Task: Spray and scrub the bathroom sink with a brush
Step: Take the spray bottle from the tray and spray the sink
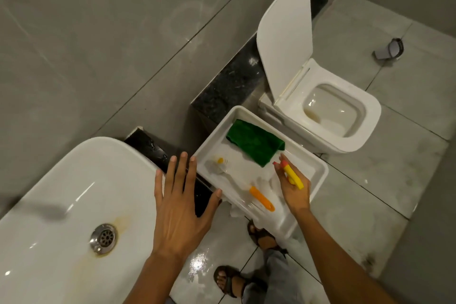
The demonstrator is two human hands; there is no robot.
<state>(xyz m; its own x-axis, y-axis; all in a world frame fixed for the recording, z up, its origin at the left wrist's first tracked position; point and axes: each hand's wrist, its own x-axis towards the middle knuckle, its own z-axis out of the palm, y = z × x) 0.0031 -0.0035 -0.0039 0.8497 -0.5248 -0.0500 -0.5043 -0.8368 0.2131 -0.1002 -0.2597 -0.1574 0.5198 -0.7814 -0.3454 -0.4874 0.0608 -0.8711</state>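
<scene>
Wrapped around the yellow spray bottle (293, 176), the right hand (293, 190) held it over the white tray (318, 180) at centre right. Spread flat and empty, the left hand (182, 205) hovered at the sink (74, 180) rim, lower left. It seemed the spraying step was about to begin: the nozzle must turn toward the stained basin near the drain (103, 238). Farther up in the tray lay the brush (246, 186) and a green cloth (256, 145).

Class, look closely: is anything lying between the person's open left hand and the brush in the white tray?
Nothing visible blocks it. The left hand hovers open by the sink edge; the brush lies uncovered in the tray, with only the tray's near rim between them. The green cloth lies beyond.
</scene>
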